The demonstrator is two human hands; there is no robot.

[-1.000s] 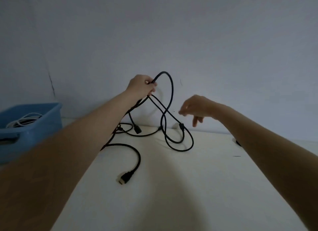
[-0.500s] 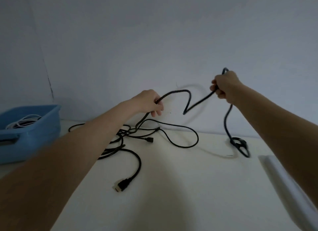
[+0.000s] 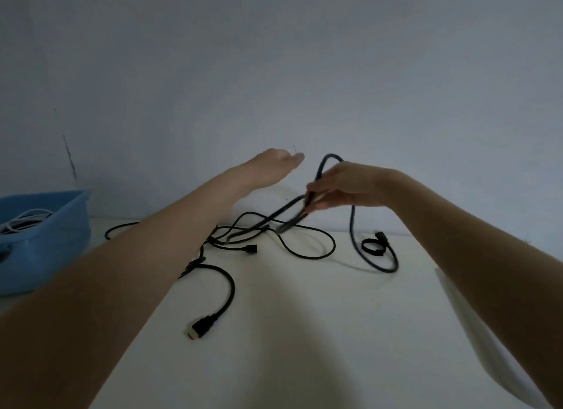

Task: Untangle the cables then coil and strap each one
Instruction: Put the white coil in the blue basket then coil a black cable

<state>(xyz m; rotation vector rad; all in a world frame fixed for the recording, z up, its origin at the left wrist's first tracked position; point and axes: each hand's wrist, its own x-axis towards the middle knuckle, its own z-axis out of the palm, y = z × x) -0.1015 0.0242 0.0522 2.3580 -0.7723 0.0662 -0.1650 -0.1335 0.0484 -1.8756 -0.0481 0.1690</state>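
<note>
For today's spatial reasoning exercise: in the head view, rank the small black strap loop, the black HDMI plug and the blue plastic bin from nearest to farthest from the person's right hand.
1. Small black strap loop: on the table just below and right of the right hand.
2. Black HDMI plug: lower left, toward the camera.
3. Blue plastic bin: far left edge.

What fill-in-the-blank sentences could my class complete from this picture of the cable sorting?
1. The right hand holds a loop of ____ cable.
2. The left hand is open and holds ____.
3. The bin at the left edge is ____ in colour.
4. The thick cable's big plug lies on the ____.

Missing words: black; nothing; blue; table
</note>
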